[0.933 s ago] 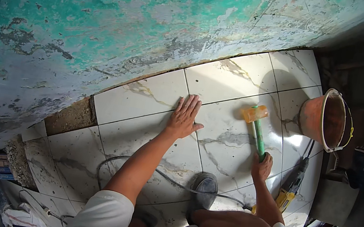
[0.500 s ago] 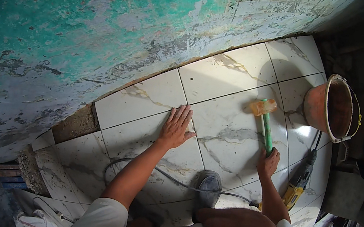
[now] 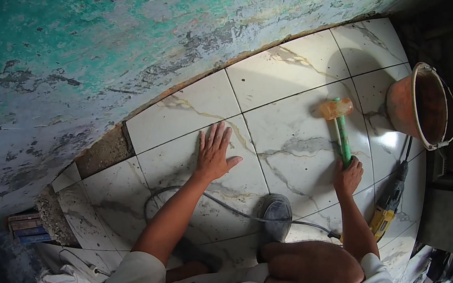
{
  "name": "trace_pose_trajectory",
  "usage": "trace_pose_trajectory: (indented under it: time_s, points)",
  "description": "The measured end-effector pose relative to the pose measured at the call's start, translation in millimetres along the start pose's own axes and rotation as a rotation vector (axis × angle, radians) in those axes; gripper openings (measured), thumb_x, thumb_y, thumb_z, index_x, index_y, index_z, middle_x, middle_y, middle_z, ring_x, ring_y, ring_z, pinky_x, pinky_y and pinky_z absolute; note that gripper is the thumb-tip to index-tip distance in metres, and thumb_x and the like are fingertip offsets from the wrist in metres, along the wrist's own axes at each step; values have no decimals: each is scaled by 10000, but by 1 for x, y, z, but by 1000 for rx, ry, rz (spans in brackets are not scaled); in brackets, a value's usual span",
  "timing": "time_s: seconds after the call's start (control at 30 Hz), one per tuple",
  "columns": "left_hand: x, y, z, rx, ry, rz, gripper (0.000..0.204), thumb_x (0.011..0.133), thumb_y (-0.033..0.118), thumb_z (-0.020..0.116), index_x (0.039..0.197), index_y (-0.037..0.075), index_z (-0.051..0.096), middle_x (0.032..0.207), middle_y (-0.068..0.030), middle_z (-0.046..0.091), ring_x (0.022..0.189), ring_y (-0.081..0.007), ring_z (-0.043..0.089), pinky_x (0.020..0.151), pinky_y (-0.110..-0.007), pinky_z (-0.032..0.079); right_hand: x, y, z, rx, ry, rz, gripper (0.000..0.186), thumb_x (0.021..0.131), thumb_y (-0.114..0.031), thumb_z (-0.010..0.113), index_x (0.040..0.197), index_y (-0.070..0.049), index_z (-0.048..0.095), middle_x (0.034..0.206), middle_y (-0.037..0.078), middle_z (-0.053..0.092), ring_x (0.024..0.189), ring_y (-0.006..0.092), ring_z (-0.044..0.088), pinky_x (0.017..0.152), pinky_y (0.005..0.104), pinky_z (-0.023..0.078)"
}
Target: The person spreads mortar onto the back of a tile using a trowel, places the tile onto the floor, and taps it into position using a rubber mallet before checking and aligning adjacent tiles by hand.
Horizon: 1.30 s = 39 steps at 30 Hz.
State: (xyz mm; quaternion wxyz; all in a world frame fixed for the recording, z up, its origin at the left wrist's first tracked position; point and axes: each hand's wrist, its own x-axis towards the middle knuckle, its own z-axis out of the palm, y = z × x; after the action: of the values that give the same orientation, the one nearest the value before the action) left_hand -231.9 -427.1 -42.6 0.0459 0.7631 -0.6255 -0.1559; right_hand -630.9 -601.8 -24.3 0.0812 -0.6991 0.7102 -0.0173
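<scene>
The mallet (image 3: pixel 338 124) is gripped at the end of its green handle by the right hand (image 3: pixel 347 177), fingers clamped around it, its head resting on the tile (image 3: pixel 294 129) ahead. The left hand (image 3: pixel 214 154) is pressed flat, fingers spread, on the neighbouring tile. A heavy blow could crack the tile; the cable (image 3: pixel 216 203) behind the fingers could snag.
</scene>
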Motion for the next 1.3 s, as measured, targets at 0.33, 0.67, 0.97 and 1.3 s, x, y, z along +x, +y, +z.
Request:
trace_pose_trajectory:
  time_s: [0.33, 0.67, 0.97, 1.3]
  points:
    - [52, 21, -14, -16, -163, -84, 1337, 662, 803, 707, 1610, 61, 128, 1691, -128, 73, 1555, -371, 33, 1206, -654, 43, 6, -33, -3, 33, 57, 9, 649, 887, -443, 698, 1384, -81, 488, 1375, 171, 468, 1299, 375, 423, 1079, 500, 345]
    - [74, 33, -35, -5, -300, -205, 1409, 604, 801, 751, 1622, 97, 79, 1702, -104, 11, 1559, -367, -21, 1160, -741, 51, 12, -32, -2, 44, 18, 15, 648, 887, -418, 706, 1389, -77, 480, 1375, 181, 472, 1284, 381, 441, 1064, 507, 360]
    - [98, 19, -25, 49, -170, -116, 1154, 825, 783, 562, 1610, 54, 134, 1691, -148, 64, 1558, -364, 23, 1187, -694, 47, 13, -36, -3, 43, -1, 26, 650, 875, -410, 717, 1382, -73, 488, 1353, 179, 488, 1277, 376, 450, 1063, 504, 363]
    - [169, -16, -18, 67, 36, -25, 1032, 933, 706, 463, 1578, -40, 159, 1652, -266, 111, 1550, -383, 72, 1251, -522, 65, 16, -32, -3, 70, -31, -16, 647, 870, -396, 724, 1363, -50, 489, 1329, 190, 496, 1247, 389, 462, 1047, 509, 371]
